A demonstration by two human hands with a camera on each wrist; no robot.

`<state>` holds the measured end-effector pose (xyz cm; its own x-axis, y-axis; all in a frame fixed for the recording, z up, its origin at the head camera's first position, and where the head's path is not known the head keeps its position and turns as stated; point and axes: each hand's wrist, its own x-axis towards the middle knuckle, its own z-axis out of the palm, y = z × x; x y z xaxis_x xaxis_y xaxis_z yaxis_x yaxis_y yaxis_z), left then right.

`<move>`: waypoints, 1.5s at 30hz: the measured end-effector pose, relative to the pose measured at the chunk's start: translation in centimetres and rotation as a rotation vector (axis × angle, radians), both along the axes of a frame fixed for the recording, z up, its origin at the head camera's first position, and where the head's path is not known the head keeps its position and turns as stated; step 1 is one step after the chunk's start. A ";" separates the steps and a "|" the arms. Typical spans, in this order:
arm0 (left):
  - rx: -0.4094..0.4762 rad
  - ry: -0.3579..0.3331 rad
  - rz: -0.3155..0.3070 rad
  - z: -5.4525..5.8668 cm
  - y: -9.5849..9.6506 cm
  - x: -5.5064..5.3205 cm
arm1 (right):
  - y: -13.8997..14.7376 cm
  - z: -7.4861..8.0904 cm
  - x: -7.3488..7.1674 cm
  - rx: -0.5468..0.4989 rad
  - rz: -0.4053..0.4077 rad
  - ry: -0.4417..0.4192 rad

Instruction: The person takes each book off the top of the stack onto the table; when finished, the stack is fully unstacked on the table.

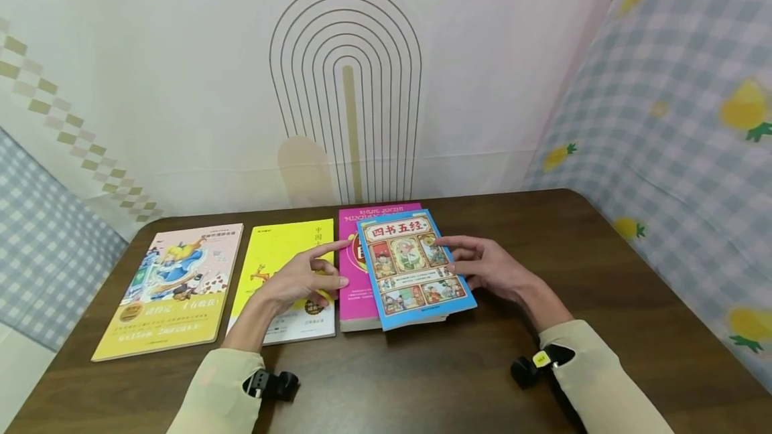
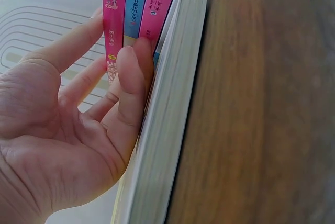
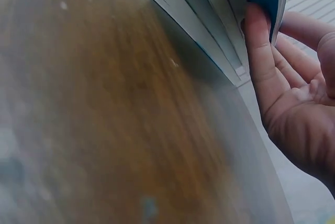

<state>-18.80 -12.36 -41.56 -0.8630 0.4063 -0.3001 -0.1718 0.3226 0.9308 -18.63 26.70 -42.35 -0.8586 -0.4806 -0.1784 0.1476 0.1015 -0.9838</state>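
A blue picture book point(image 1: 416, 266) lies tilted on top of a thick magenta book point(image 1: 358, 300), overlapping its right part. My right hand point(image 1: 497, 270) pinches the blue book's right edge. In the right wrist view, the book's blue corner point(image 3: 264, 4) sits between that hand's digits, with loose page edges point(image 3: 209, 25) beside it. My left hand point(image 1: 298, 280) reaches over the yellow book, its index fingertip and thumb at the magenta book's left side. The left wrist view has that hand's fingers point(image 2: 131, 77) relaxed against pink and blue spines point(image 2: 137, 9).
A yellow book point(image 1: 286, 233) lies under my left forearm, left of the stack. Farther left is a book with a pink and yellow cover point(image 1: 171, 280). The brown table point(image 1: 422, 380) ends at a white curtain point(image 1: 199, 99); a checked cloth point(image 1: 681, 146) hangs right.
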 end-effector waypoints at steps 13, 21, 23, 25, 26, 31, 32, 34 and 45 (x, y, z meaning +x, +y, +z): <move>-0.001 -0.001 -0.006 0.2 0.0 0.0 | 1.5 1.0 -0.1 -0.013 -0.093 0.018; -0.008 -0.005 0.002 0.1 0.0 -0.1 | 2.8 2.6 -0.1 -0.031 -0.168 0.052; -0.002 -0.003 -0.002 0.1 0.1 -0.1 | 3.3 3.0 -0.1 -0.028 -0.192 0.052; 0.005 -0.007 -0.002 0.1 0.1 -0.1 | 3.8 3.4 0.0 -0.026 -0.220 0.048; 0.007 -0.008 -0.004 0.2 0.1 -0.1 | 4.1 3.6 0.1 -0.025 -0.233 0.047; 0.015 -0.014 -0.005 0.1 0.1 0.0 | 5.9 4.4 0.3 -0.042 -0.295 0.054; 0.017 -0.011 -0.010 0.1 0.1 -0.1 | 6.4 4.5 0.4 -0.046 -0.303 0.060; 0.021 -0.009 -0.014 0.1 0.1 -0.1 | 7.3 4.5 0.5 -0.054 -0.314 0.071; 0.022 -0.015 -0.005 0.1 0.0 0.0 | 10.4 3.6 0.3 0.154 -0.338 0.098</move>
<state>-18.78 -12.36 -41.44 -0.8563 0.4171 -0.3046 -0.1847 0.3034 0.9348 -18.34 37.10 -38.79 -0.9807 -0.1411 -0.1356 0.1041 0.2107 -0.9720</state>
